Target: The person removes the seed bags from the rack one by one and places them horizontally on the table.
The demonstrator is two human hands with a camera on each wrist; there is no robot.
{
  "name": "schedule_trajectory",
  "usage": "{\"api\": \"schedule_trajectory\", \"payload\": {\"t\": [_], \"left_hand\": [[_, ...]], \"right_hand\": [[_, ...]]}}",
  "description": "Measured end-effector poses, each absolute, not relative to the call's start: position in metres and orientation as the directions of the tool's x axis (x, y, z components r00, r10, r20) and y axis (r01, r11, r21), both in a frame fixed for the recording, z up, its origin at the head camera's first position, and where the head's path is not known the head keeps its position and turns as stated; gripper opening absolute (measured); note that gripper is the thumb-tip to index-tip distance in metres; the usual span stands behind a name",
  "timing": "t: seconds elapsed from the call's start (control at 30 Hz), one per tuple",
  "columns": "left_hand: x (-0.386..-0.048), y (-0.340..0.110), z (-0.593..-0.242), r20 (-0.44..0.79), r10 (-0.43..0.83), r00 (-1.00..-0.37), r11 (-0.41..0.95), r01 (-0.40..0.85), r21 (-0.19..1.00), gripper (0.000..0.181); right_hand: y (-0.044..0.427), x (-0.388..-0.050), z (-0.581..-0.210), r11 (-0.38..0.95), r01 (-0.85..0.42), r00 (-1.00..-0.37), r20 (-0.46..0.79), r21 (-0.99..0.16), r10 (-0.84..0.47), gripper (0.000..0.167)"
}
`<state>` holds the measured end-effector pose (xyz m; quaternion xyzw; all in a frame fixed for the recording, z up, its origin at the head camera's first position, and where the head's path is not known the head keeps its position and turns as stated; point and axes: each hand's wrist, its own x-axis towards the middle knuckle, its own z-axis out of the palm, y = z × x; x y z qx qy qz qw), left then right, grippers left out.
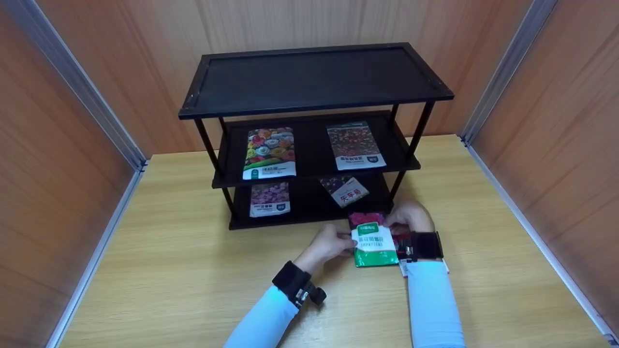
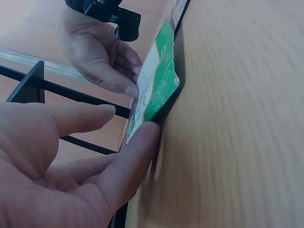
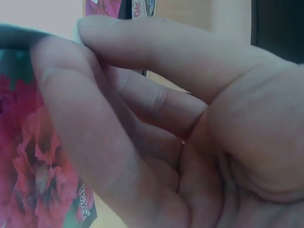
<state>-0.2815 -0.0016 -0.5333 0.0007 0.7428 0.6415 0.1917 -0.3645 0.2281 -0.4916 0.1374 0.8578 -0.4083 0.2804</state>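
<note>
A green and white seed packet [image 1: 375,244] with a pink flower picture at its top is between my two hands, over the wooden table before the shelf. My right hand [image 1: 411,217] pinches its right edge between thumb and forefinger. At its left edge, my left hand [image 1: 329,244] touches it with a fingertip; the left wrist view shows the thumb [image 2: 90,118] held apart from it. Beneath the right hand and wrist lies another packet with a pink flower [image 3: 33,180], mostly covered in the head view.
A black three-tier shelf [image 1: 314,79] stands at the back. Its middle tier bears a colourful flower packet [image 1: 270,152] and a reddish one [image 1: 357,145]. On the bottom tier lie a purple-flower packet [image 1: 270,199] and a tilted packet [image 1: 346,191]. Wooden panels enclose the table.
</note>
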Motion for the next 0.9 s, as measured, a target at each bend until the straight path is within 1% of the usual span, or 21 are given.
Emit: {"api": "schedule_trajectory", "payload": {"t": [0.13,0.23,0.33,0.47,0.57,0.7,0.9], "left_hand": [[-0.2787,-0.0021,-0.5303,-0.314,0.256,-0.914,0.187,-0.272,0.944,0.041],[-0.2777,-0.0027,-0.5294,-0.322,0.257,-0.911,0.207,-0.273,0.939,0.039],[-0.2776,-0.0031,-0.5308,-0.325,0.253,-0.911,0.207,-0.278,0.938,0.042],[-0.2772,-0.0027,-0.5336,-0.324,0.260,-0.910,0.186,-0.282,0.941,0.046],[-0.2766,-0.0019,-0.5353,-0.317,0.272,-0.908,0.169,-0.280,0.945,0.047],[-0.2764,-0.0014,-0.5361,-0.311,0.286,-0.906,0.162,-0.275,0.948,0.043],[-0.2762,-0.0019,-0.5331,-0.311,0.272,-0.911,0.168,-0.273,0.947,0.045]], "right_hand": [[0.2284,-0.3626,-0.4923,0.656,0.448,-0.793,-0.609,-0.608,-0.023,0.016],[0.2281,-0.3628,-0.4937,0.681,0.436,-0.781,-0.623,-0.588,-0.038,0.015],[0.2280,-0.3631,-0.4946,0.674,0.455,-0.771,-0.637,-0.582,-0.029,0.016],[0.2294,-0.3640,-0.4950,0.676,0.460,-0.778,-0.628,-0.575,-0.005,0.018],[0.2310,-0.3639,-0.4954,0.701,0.436,-0.790,-0.614,-0.565,-0.004,0.018],[0.2335,-0.3628,-0.4958,0.714,0.420,-0.797,-0.603,-0.560,-0.004,0.015],[0.2320,-0.3628,-0.4947,0.687,0.435,-0.798,-0.603,-0.583,-0.005,0.017]]}}
